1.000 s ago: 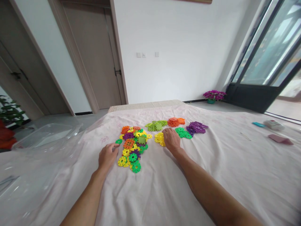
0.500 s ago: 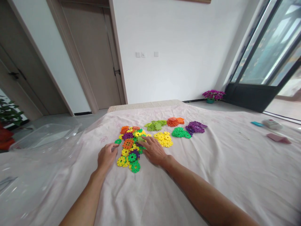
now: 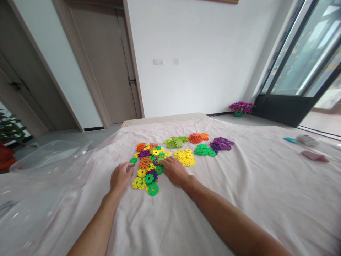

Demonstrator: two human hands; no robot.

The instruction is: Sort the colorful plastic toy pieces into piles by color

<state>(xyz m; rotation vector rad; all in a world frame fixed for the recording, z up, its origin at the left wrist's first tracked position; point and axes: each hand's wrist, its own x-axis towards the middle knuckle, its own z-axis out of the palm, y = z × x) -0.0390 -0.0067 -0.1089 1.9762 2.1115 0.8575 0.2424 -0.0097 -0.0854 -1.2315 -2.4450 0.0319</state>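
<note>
A mixed heap of plastic snowflake pieces (image 3: 148, 164) in orange, yellow, purple and green lies on the pale cloth (image 3: 186, 213). Beyond it lie sorted piles: lime green (image 3: 176, 142), orange (image 3: 198, 137), purple (image 3: 221, 143), dark green (image 3: 204, 150) and yellow (image 3: 185, 158). My left hand (image 3: 121, 177) rests curled at the heap's left edge, its fingertips by a green piece (image 3: 133, 160). My right hand (image 3: 173, 170) lies at the heap's right side, fingertips pinching a lime green piece (image 3: 160, 160).
A clear plastic lidded box (image 3: 50, 156) stands at the left on the cloth. At the far right lie a teal item (image 3: 289, 140), a white object (image 3: 306, 139) and a pink card (image 3: 314, 156). Doors, a potted purple flower (image 3: 241, 107) and a glass sliding door are behind.
My right hand left the yellow pile and moved left to the mixed heap, where its fingers closed on a lime green piece. My left hand stayed in place.
</note>
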